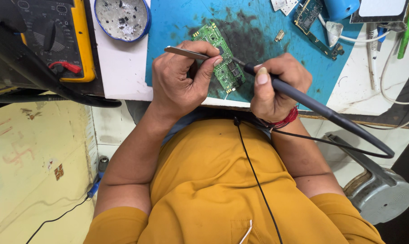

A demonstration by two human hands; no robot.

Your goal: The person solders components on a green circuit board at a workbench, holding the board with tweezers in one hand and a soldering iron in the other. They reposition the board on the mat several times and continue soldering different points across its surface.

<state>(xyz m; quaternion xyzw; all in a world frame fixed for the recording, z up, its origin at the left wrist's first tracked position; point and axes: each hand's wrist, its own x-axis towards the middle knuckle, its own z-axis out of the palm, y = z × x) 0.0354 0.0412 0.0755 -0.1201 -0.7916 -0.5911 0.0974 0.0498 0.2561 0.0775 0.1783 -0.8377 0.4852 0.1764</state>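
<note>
Left hand point(179, 77) grip is pinched shut on metal tweezers point(186, 53), thumb and forefinger clamped near the tips, which sit on or just above the green circuit board point(222, 56). Right hand point(274, 88) grip is wrapped tight around the black soldering iron point(304, 97) handle, held like a pen, tip touching the board near its middle, just beside the tweezer tips. The board lies on the blue mat point(258, 27) at the near edge of the table point(118, 68), tilted, partly hidden by both hands.

Risks, judged from this pose:
- Board looks unclamped, only hands steady it; a push from the iron could slide it off the near edge into the lap.
- Iron tip and tweezer tips are very close; a slip could bridge pads or knock a small part loose.
- Left fingers sit near the hot tip, so burn risk.
- Iron cord point(349, 144) loops down on the right, near the body; a snag could jerk the tip.
- Thin black wire point(254, 171) runs down the yellow shirt point(222, 190); could catch a wrist.

Far left: yellow multimeter point(64, 36), blue-rimmed dish point(123, 18) of debris. Far right: second circuit board point(313, 22).
</note>
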